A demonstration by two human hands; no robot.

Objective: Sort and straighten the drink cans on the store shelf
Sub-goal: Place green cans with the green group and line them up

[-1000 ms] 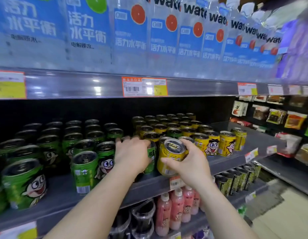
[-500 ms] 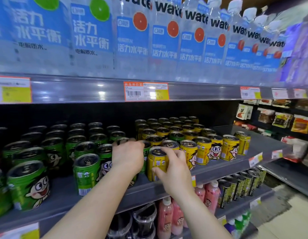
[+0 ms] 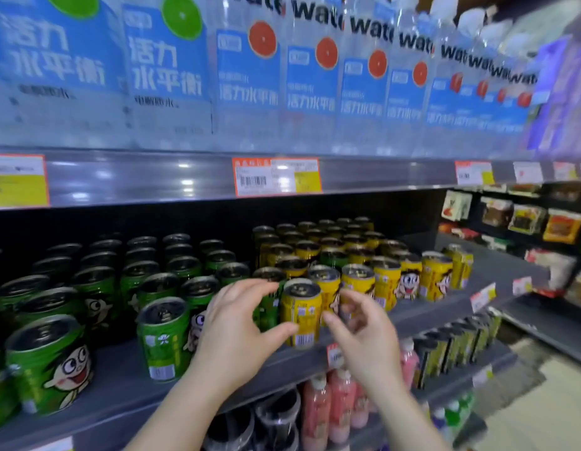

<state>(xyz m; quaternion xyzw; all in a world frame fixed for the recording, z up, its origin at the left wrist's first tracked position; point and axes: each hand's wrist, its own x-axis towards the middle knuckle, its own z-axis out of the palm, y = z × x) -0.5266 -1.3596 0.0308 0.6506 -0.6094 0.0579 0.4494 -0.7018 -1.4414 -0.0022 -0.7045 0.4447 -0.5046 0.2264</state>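
Observation:
A yellow can [image 3: 300, 315] stands upright at the front edge of the grey shelf [image 3: 120, 388], on the line between the green cans [image 3: 162, 343] on the left and the yellow cans [image 3: 387, 283] on the right. My left hand [image 3: 237, 330] is open just left of it, thumb tip against its lower side, fingers arched over a green can [image 3: 266, 309] behind. My right hand [image 3: 364, 340] hovers open just right of the yellow can, fingers apart and blurred, holding nothing.
Large water bottles [image 3: 247, 76] fill the shelf above, whose edge carries price tags [image 3: 276, 175]. Pink bottles [image 3: 318, 415] and dark cans [image 3: 445, 349] stand on the shelf below. Snack packets [image 3: 527, 219] hang at the right, beside the aisle floor.
My right hand set the yellow can upright at the shelf front and let go of it. My left hand came off the green can and opened.

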